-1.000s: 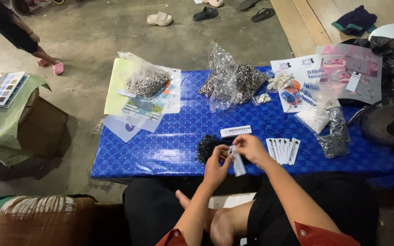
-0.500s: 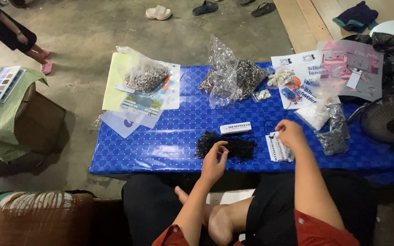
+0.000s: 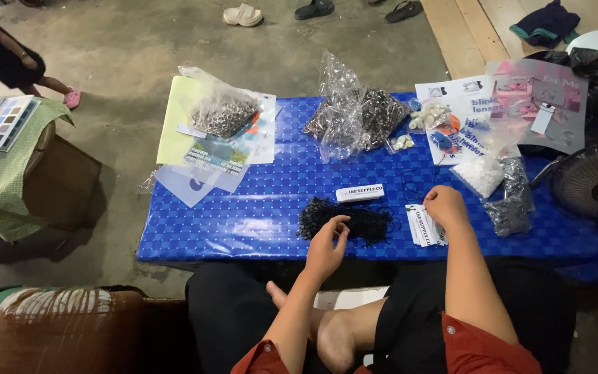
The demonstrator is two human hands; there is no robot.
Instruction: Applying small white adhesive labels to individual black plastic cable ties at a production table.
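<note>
My left hand (image 3: pixel 327 248) reaches to the near edge of a tangled pile of thin black cords (image 3: pixel 361 220) on the blue checked table cover (image 3: pixel 243 221). Its thumb and fingertips pinch at the cords. My right hand (image 3: pixel 444 206) rests knuckles-up on the far end of a fanned stack of white printed tags (image 3: pixel 422 227), right of the pile. Its fingers curl down and are hidden, so its grip is unclear. One white tag (image 3: pixel 359 192) lies alone just beyond the cords.
Clear bags of small metal parts (image 3: pixel 358 118) (image 3: pixel 223 114), paper sheets (image 3: pixel 174 131), small beads (image 3: pixel 423 118) and grey packets (image 3: pixel 510 204) line the table's far and right side. A black fan (image 3: pixel 593 183) stands at right. A low green-covered stand (image 3: pixel 8 180) is at left.
Both hands were together over the cord pile holding a tag. My right hand then carried it right to the tag stack, and my left hand dropped back to the cords.
</note>
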